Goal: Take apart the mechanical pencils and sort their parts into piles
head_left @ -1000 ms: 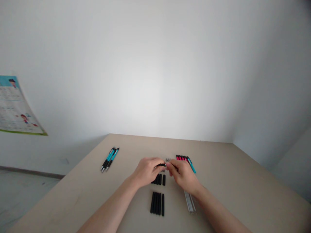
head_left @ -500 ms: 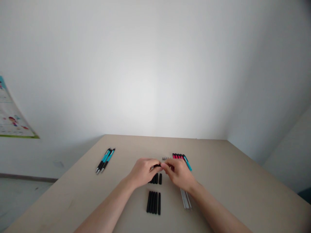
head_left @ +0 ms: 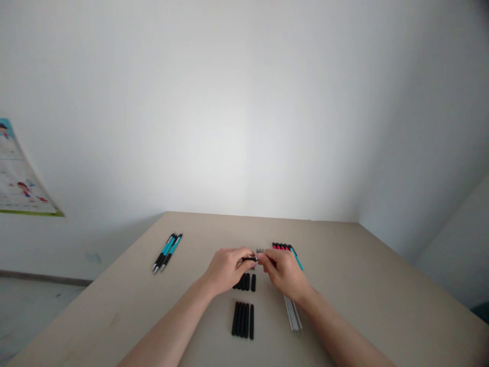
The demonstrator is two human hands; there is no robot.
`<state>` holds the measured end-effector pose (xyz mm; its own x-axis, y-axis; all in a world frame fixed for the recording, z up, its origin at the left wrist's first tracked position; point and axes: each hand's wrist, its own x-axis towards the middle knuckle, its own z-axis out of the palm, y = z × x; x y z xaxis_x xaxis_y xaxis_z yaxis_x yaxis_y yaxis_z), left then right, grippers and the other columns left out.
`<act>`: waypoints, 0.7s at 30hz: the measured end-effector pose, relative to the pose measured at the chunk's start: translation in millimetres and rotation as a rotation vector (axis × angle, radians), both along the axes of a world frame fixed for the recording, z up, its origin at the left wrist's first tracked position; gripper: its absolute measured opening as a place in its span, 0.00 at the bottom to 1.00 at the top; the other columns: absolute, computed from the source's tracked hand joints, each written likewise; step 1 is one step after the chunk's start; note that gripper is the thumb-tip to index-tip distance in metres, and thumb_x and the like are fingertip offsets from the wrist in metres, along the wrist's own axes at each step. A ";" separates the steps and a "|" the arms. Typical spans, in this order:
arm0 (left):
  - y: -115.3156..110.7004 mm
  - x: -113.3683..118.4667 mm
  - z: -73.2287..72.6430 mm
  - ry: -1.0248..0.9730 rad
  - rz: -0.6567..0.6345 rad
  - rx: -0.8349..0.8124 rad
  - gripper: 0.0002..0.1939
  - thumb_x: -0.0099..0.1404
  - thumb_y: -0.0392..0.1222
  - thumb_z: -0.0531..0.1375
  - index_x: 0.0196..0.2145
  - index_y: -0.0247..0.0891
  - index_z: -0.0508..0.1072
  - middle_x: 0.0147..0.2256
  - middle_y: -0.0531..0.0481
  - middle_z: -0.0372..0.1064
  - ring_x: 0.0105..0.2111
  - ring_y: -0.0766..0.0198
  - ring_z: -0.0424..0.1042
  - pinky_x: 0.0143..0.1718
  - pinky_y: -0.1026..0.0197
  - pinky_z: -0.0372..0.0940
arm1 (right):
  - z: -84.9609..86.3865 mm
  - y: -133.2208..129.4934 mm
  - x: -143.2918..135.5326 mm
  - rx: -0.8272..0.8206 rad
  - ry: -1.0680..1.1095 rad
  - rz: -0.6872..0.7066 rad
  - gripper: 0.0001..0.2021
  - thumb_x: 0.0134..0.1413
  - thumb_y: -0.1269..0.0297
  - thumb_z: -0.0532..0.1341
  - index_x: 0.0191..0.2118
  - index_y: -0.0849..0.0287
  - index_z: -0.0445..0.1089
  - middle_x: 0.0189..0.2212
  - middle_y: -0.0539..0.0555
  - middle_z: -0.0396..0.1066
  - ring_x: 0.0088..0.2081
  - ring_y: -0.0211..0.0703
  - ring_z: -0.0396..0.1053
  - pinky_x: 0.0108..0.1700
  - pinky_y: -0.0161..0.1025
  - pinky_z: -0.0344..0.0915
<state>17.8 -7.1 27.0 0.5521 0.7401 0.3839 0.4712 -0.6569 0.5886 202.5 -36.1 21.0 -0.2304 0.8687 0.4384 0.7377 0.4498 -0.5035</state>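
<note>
My left hand [head_left: 228, 269] is closed in a pinch on a short black pen barrel [head_left: 249, 259], held level above the table. My right hand [head_left: 281, 270] meets it from the right, thumb and fingertips closed on a small silvery pen tip [head_left: 256, 259] at the barrel's end. The fingers partly cover both pieces. Just below the hands lies a row of short black tubes [head_left: 247, 282]. Nearer to me is a row of longer black tubes [head_left: 242, 320]. White refills [head_left: 293, 316] lie partly under my right wrist.
Finished-looking blue and black pens [head_left: 167, 253] lie at the left of the table [head_left: 355, 290]. Behind my right hand are several pink barrels [head_left: 280, 246] and a blue one [head_left: 295, 257]. Small metal springs [head_left: 260, 251] lie behind the fingertips. A wall rises behind.
My right fingertips have drawn slightly right, and a silvery end now shows between the hands. Both hands keep their pinch; the view has shifted a little.
</note>
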 end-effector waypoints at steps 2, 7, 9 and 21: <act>0.1 0.5 -0.6 -0.015 0.000 -0.023 0.09 0.63 0.43 0.55 0.37 0.43 0.74 0.31 0.52 0.76 0.30 0.64 0.72 0.33 0.66 0.62 | 1.0 -0.8 -0.2 0.020 0.013 0.002 0.18 0.61 0.59 0.50 0.24 0.59 0.67 0.20 0.51 0.67 0.23 0.37 0.61 0.27 0.34 0.52; -0.4 1.1 0.2 -0.007 0.016 -0.006 0.09 0.64 0.44 0.54 0.34 0.42 0.74 0.29 0.52 0.75 0.29 0.65 0.71 0.31 0.67 0.61 | 2.9 -2.4 -0.4 0.054 0.048 0.034 0.13 0.60 0.59 0.53 0.30 0.59 0.69 0.26 0.53 0.70 0.26 0.38 0.63 0.29 0.35 0.55; -0.9 1.2 1.1 0.009 0.021 -0.002 0.10 0.64 0.45 0.54 0.33 0.42 0.74 0.29 0.52 0.75 0.28 0.65 0.70 0.31 0.67 0.61 | 1.9 -1.5 0.1 0.043 0.021 0.015 0.17 0.61 0.57 0.51 0.26 0.59 0.68 0.22 0.52 0.68 0.25 0.38 0.62 0.29 0.35 0.54; -3.3 1.4 3.6 0.032 0.011 0.063 0.11 0.66 0.44 0.53 0.36 0.42 0.75 0.32 0.51 0.75 0.30 0.65 0.71 0.31 0.68 0.61 | 0.7 0.0 0.1 0.071 0.011 0.031 0.21 0.62 0.56 0.50 0.22 0.59 0.65 0.20 0.51 0.65 0.24 0.37 0.61 0.28 0.35 0.53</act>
